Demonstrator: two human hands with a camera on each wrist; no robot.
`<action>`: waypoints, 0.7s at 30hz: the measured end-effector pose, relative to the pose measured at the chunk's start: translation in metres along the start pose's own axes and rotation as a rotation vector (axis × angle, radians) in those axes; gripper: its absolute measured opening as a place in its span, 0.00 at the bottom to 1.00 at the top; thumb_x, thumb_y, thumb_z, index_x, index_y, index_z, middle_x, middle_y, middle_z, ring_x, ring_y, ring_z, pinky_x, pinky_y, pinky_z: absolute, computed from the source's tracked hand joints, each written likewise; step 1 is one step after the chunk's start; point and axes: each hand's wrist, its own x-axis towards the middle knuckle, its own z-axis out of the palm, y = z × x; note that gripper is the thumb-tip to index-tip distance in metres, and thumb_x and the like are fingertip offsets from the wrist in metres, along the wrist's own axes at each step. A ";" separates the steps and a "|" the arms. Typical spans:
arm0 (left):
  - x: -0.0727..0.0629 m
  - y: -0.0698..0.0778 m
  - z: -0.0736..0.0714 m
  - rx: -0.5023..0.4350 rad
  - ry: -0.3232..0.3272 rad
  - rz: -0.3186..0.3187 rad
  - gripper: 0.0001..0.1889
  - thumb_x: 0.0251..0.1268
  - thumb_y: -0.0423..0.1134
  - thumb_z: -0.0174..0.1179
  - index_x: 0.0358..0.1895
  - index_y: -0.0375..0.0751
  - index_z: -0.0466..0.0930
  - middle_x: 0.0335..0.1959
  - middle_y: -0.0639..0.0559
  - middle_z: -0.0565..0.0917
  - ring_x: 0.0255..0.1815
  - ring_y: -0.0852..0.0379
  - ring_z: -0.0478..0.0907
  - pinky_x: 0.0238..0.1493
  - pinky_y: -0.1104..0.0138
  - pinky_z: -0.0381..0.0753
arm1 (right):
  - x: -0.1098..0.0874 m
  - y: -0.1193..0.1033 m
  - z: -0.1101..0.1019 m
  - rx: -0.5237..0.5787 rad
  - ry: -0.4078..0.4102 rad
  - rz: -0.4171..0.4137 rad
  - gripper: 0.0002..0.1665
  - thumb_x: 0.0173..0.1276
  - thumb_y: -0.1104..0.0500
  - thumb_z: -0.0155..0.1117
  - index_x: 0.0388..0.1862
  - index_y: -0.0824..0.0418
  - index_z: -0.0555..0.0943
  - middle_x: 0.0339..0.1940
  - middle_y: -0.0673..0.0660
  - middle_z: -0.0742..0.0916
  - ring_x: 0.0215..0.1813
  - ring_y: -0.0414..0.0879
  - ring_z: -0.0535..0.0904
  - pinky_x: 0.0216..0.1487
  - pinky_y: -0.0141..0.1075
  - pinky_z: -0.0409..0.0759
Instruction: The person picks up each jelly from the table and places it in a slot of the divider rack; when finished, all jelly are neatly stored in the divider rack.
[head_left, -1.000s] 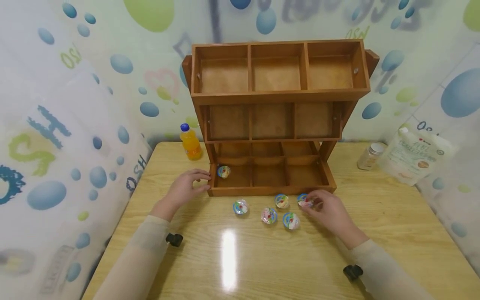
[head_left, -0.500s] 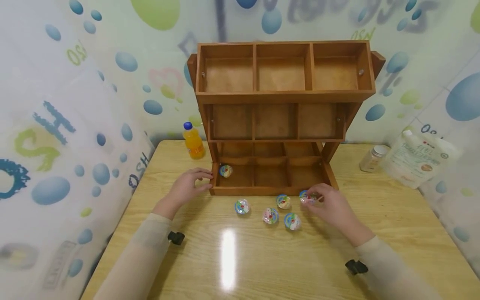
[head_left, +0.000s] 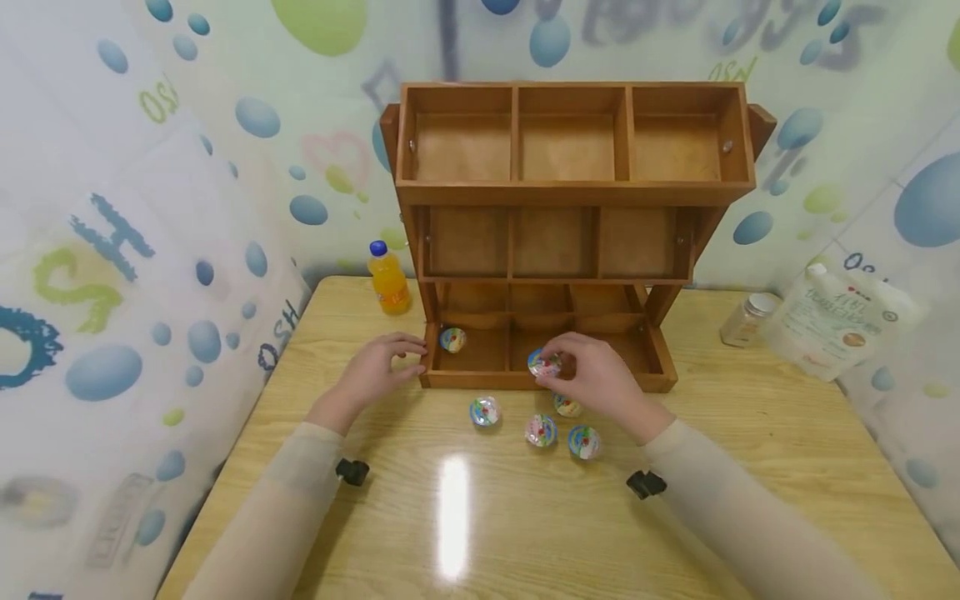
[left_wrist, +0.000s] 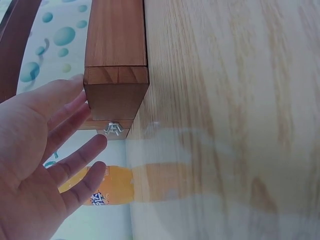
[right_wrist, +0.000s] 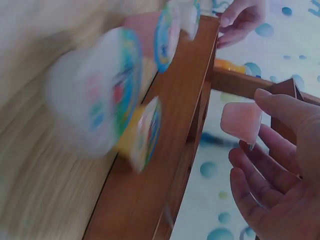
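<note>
My right hand (head_left: 600, 379) pinches a small jelly cup (head_left: 542, 363) between thumb and fingers, over the front of the wooden rack's (head_left: 573, 195) bottom tier. Its pink body (right_wrist: 239, 121) shows in the right wrist view. My left hand (head_left: 377, 372) is at the left end of that tier, fingers loosely bent, fingertips right at the wood (left_wrist: 117, 95). Another jelly cup (head_left: 453, 340) sits in the bottom left compartment. On the table before the rack are several more, among them a clear-sided one (head_left: 485, 412), a pink one (head_left: 541, 430) and a yellow one (head_left: 567, 407), partly behind the right hand.
An orange drink bottle (head_left: 388, 282) with a blue cap stands left of the rack. To the right are a lidded jar (head_left: 748, 320) and a white spouted pouch (head_left: 840, 323) leaning against the wall. The rack's upper tiers are divided into compartments.
My right hand has lifted the pink jelly cup off the table at the right and carried it left, over the bottom tier. The left hand keeps its place at the rack's end.
</note>
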 end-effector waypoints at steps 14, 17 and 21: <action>0.000 -0.001 -0.001 -0.013 -0.007 -0.007 0.18 0.71 0.45 0.68 0.59 0.44 0.86 0.65 0.49 0.82 0.58 0.43 0.83 0.60 0.49 0.84 | 0.079 -0.018 0.057 0.108 -0.112 -0.048 0.19 0.61 0.53 0.81 0.49 0.55 0.87 0.46 0.49 0.88 0.44 0.45 0.82 0.49 0.39 0.83; 0.001 -0.001 -0.001 -0.015 -0.008 -0.005 0.17 0.71 0.45 0.68 0.59 0.44 0.86 0.65 0.49 0.82 0.58 0.43 0.83 0.60 0.49 0.84 | 0.088 -0.013 0.065 0.102 -0.131 -0.048 0.18 0.62 0.53 0.80 0.49 0.56 0.87 0.44 0.50 0.88 0.42 0.45 0.81 0.48 0.39 0.83; 0.002 -0.003 0.000 -0.012 -0.009 0.001 0.18 0.71 0.45 0.68 0.59 0.44 0.86 0.65 0.49 0.82 0.58 0.43 0.83 0.59 0.49 0.84 | 0.094 -0.006 0.075 0.075 -0.159 -0.048 0.18 0.63 0.53 0.79 0.50 0.57 0.87 0.46 0.50 0.88 0.43 0.44 0.81 0.51 0.39 0.84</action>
